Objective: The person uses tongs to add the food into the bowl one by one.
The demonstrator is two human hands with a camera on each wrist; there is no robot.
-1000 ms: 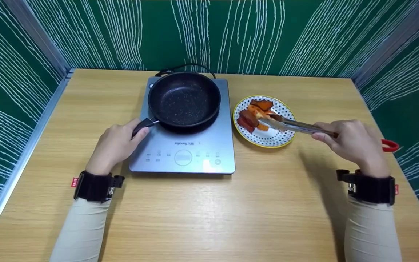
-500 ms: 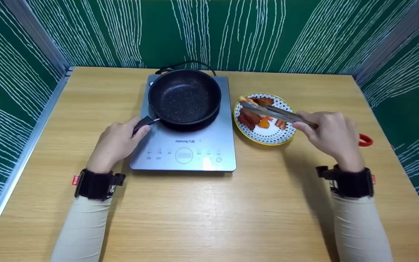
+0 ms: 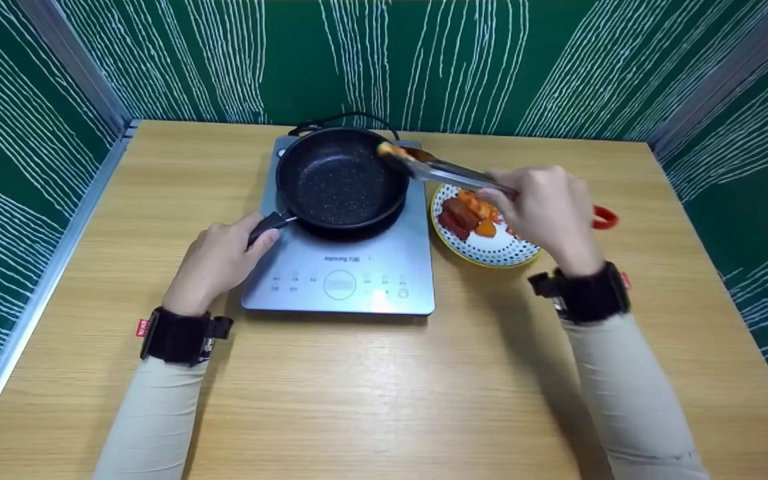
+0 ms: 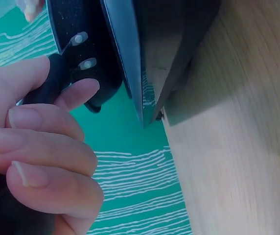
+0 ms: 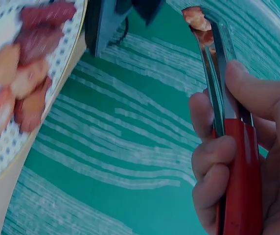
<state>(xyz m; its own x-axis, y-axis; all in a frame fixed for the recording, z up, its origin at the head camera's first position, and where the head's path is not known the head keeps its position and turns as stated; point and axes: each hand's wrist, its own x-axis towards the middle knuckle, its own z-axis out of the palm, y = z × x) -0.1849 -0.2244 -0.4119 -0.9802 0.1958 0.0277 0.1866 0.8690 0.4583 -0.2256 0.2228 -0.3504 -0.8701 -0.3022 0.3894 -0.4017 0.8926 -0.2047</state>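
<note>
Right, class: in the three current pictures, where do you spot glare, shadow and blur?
Head: glare near the cooktop's front edge, a soft shadow on the table beside the right arm, slightly smeared tips on the tongs; left wrist: shadow beside the cooktop; right wrist: blurred food and plate.

A black speckled frying pan (image 3: 341, 183) is sitting on the silver cooktop (image 3: 307, 263), the left hand (image 3: 216, 263) gripping its handle (image 3: 269, 225). Metal tongs (image 3: 454, 175) (red-handled) are slanting over the pan's right rim, the right hand (image 3: 547, 210) holding them, their tips pinching an orange food piece (image 3: 391, 151).
</note>
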